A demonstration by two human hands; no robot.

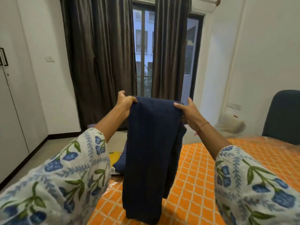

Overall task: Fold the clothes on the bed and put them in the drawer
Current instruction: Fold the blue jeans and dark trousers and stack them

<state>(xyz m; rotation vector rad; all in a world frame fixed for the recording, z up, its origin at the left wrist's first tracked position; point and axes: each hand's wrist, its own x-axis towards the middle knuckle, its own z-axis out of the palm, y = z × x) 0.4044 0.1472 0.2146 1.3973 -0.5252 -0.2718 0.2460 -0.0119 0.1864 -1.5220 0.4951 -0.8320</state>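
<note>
Fingers (132, 99) of the left hand (125, 99) are curled over the top left corner of a dark navy garment (151, 143), thumb and fingertips pinching the cloth; those of the right hand (186, 108) grip the top right corner the same way, thumb in front, the rest hidden behind the fabric. Both arms are stretched out ahead and raised, so the garment hangs between them in a long folded panel, its upper edge level with the hands. Its lower end comes down to the bed (203, 168), which is covered with an orange sheet crossed by a white lattice; whether the hem rests on the sheet or just clears it I cannot tell, since the bottom runs near the edge of view. What sort of garment it is stays hard to say, because the layers lie against each other and a second dark flap shows only at the right side. Loose white sleeves (73, 172) with blue flowers hide both forearms up to near the wrists. A thin red thread bracelet (202, 125) circles the right wrist. Behind the cloth, left of the bed, something yellow (115, 157) with lettering peeps out, mostly covered. Brown curtains (100, 54) flank a window (143, 46); a white wardrobe (11, 95) stands at far left, cut off, and a dark chair back (284, 116) at right.
</note>
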